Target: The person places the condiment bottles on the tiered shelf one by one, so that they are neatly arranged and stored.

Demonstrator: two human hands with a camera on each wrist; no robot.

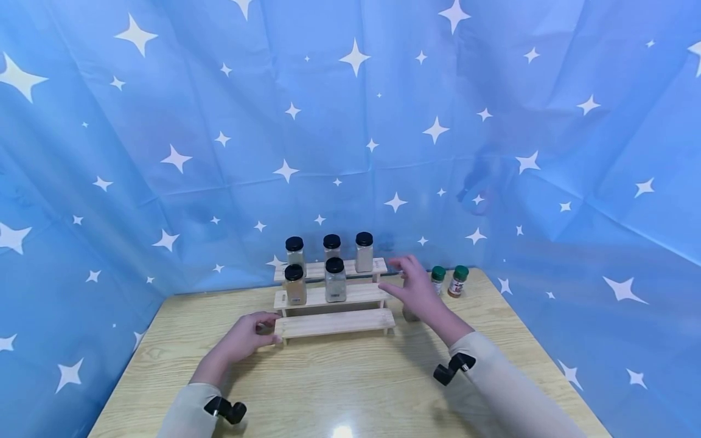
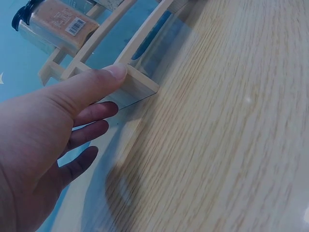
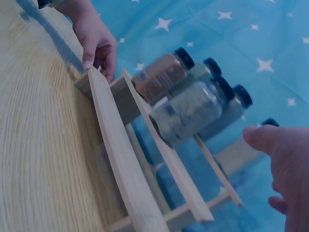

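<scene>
My left hand (image 1: 249,333) pinches the left end of the lowest tier of the three-tier wooden rack (image 1: 334,324), thumb in front, spare fingers loosely bent behind. My right hand (image 1: 417,291) is across from that grip, at the rack's right end, fingers spread, holding nothing; can't tell if it touches wood. The tier in my grip has no jars on it. Next tier up and back: orange-brown jar (image 1: 296,293) nearest my grip, pale-filled jar (image 1: 336,287) further right. Top tier, furthest behind: three black-capped jars (image 1: 364,258) in a row. So I'd call it partway: five jars upright on two tiers, lowest one not stocked. Beyond my right hand, two green-capped bottles (image 1: 457,285) stand on the wood-grain table (image 1: 339,383), off the rack; whether they belong on it, can't tell. Something brownish is mostly hidden by my right forearm; can't identify it.
</scene>
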